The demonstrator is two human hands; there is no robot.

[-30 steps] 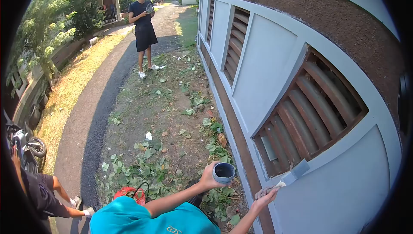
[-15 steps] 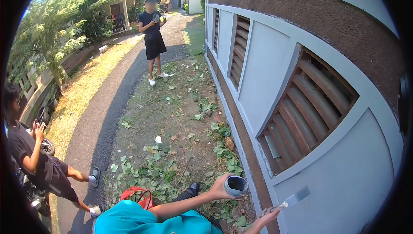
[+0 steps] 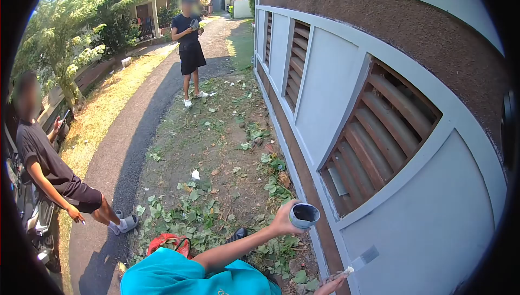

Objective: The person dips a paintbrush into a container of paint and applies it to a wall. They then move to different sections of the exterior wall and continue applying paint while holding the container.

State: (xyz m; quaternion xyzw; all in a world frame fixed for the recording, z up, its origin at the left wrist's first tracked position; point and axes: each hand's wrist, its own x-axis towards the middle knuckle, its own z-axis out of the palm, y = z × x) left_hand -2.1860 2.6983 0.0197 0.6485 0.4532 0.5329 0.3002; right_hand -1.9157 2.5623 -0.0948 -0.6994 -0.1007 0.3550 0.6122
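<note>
My left hand (image 3: 283,219) is wrapped round a small paint pot (image 3: 305,222), its dark open mouth facing up toward me. Low in the view, my right hand (image 3: 334,284) grips a paintbrush (image 3: 364,259). The brush's grey bristles lie against the pale grey-blue wall panel (image 3: 428,230), beneath the louvred opening. Part of the right hand is cut off by the bottom edge. What the pot holds looks dark and cannot be made out clearly.
Brown slatted vents (image 3: 379,132) line the wall. Cut leaves (image 3: 189,208) litter the ground, with a red bag (image 3: 162,244) beside me. One person (image 3: 188,46) stands ahead holding something; another person (image 3: 54,165) is at left near a motorcycle (image 3: 40,214). A paved path (image 3: 119,138) runs alongside.
The pot in my left hand has shifted slightly right and up. My right hand and the brush have dropped lower along the wall. The person at left has turned and lowered one arm.
</note>
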